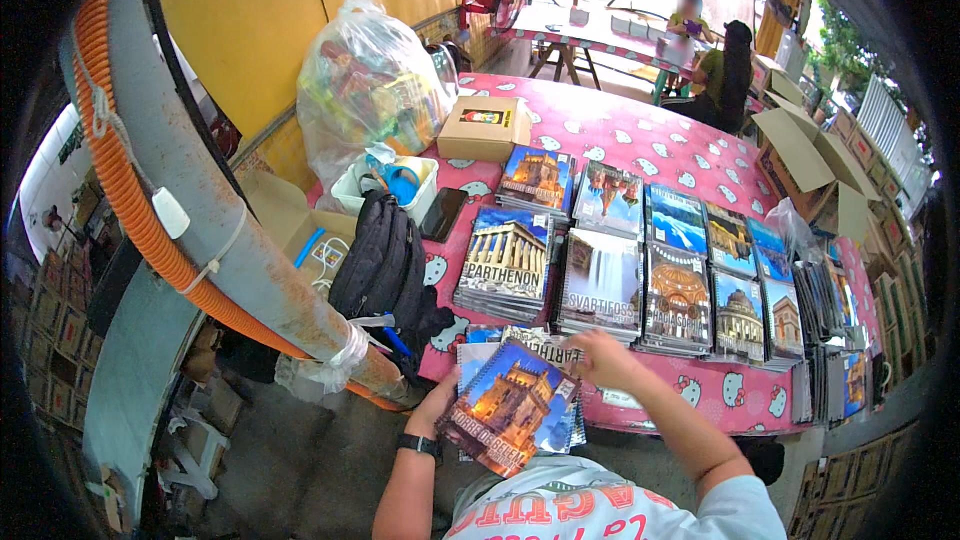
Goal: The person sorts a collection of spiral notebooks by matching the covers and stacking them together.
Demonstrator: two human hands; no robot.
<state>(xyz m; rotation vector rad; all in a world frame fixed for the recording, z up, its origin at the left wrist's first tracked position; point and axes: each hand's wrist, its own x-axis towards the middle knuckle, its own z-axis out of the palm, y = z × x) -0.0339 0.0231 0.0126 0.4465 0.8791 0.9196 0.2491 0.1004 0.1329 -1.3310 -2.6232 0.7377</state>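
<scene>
At the near table edge my left hand (434,404), a dark watch on its wrist, grips a small fanned bundle of spiral notebooks by the left side. The top spiral notebook (515,407) has a lit stone tower against a blue sky on its cover and lies tilted. Under it a grey-covered spiral notebook (545,348) shows its upper edge. My right hand (606,360) is closed at that notebook's upper right corner, its fingertips partly hidden. Just beyond, a stack of temple-cover notebooks (505,252) stands beside a stack of waterfall-cover notebooks (602,280).
More notebook stacks (678,290) run rightward along the pink patterned table (610,125). To the left are a black bag (375,255), a phone (443,214), a white basket (425,185) and a rusty post (300,285). Open cartons (800,155) stand at right; a person (725,75) sits farther back.
</scene>
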